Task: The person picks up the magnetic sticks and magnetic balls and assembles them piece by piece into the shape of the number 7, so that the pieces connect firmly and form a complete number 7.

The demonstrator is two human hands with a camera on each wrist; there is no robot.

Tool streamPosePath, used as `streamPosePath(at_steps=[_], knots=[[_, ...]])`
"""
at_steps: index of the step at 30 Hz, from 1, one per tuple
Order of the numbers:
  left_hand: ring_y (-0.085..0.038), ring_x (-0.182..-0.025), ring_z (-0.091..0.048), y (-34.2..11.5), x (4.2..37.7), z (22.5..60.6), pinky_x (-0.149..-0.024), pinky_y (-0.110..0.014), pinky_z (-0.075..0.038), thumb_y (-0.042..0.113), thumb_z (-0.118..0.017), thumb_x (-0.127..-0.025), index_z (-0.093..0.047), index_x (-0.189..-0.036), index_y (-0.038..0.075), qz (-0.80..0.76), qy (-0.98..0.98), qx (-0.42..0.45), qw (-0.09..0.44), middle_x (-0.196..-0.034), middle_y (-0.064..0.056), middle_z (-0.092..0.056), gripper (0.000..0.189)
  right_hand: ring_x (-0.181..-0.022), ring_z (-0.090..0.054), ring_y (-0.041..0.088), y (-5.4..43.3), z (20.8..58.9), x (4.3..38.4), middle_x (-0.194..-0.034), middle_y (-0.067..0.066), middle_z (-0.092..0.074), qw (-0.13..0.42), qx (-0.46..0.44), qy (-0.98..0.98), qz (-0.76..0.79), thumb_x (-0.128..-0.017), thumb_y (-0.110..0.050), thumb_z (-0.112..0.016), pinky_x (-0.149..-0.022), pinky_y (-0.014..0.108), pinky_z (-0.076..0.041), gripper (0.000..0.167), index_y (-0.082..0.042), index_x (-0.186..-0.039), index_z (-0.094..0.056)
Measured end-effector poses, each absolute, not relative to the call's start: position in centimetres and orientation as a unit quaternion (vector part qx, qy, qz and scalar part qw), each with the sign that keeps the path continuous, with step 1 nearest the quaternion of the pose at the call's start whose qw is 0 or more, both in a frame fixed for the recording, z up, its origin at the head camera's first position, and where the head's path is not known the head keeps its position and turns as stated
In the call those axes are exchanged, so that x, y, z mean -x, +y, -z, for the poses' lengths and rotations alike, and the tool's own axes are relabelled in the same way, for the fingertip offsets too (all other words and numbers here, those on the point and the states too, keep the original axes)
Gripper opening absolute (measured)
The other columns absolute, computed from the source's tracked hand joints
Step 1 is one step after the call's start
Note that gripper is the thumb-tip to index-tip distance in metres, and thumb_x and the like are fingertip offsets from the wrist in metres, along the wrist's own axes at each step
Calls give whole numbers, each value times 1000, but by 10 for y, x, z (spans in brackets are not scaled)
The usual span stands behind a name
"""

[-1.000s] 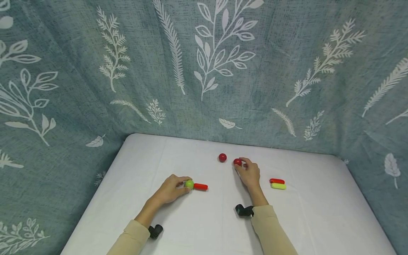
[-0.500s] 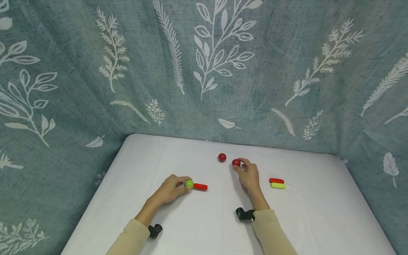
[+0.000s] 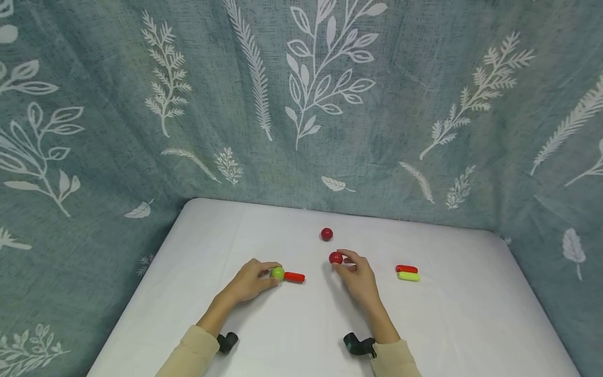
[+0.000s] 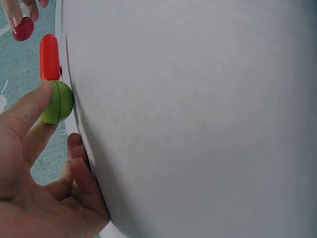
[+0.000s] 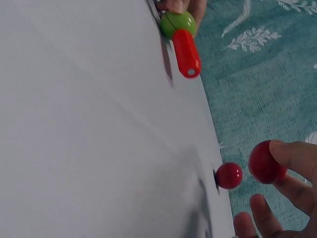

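Note:
In the head view my left hand [image 3: 248, 281] pinches a green ball [image 3: 277, 273] between thumb and fingers. A red stick [image 3: 294, 277] butts against that ball and points right; its far end shows a hole in the right wrist view. My right hand [image 3: 360, 277] pinches a red ball [image 5: 265, 162] by thumb and fingertips. This ball looks lifted off the table, right of the red stick and apart from it. Farther back, a second red ball [image 3: 327, 234] rests on the table, touched by neither hand.
To the right of my right hand, a short red stick [image 3: 406, 268] and a yellow-green stick [image 3: 409, 276] lie side by side on the white table [image 3: 471, 314]. A green leaf-patterned cloth [image 3: 264, 94] hangs behind the table's back edge.
My right hand has drawn the red ball toward the person and a little left, away from the second red ball. The left hand holds nearly still on the green ball.

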State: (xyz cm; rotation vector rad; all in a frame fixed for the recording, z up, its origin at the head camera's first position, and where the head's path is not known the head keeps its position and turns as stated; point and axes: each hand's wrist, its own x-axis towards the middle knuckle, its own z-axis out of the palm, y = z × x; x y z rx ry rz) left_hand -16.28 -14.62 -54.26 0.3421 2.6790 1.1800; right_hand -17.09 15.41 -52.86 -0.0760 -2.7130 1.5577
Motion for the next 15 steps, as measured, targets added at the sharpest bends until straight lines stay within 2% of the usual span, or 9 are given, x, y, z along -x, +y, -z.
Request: streamPosePath(at_steps=[8, 11, 15], knots=[[-21, -96, -50, -149, 165, 542, -82, -43, -45, 29, -74, -92, -69, -130, 19, -400, 903, -127, 94, -108, -7, -56, 39, -95, -53, 24, 137, 539, 157, -110, 8, -60, -23, -11, -877, -480, -89, -25, -77, -72, 35, -46, 38, -20, -126, -69], [-22, -96, -50, -150, 164, 541, -82, -43, -45, 28, -74, -92, -69, -130, 18, -402, 901, -132, 93, -108, -9, -56, 40, -91, -53, 24, 132, 543, 154, -106, 8, -61, -20, -40, -879, -475, -89, -21, -78, -70, 35, -47, 36, -17, -124, -70], [-22, -97, -51, -150, 162, 541, -82, -43, -45, 27, -74, -92, -69, -130, 17, -399, 902, -138, 90, -109, -10, -56, 40, -91, -55, 24, 125, 550, 151, -104, 8, -63, -8, -85, -885, -457, -87, -16, -79, -74, 38, -46, 34, -14, -120, -72]])
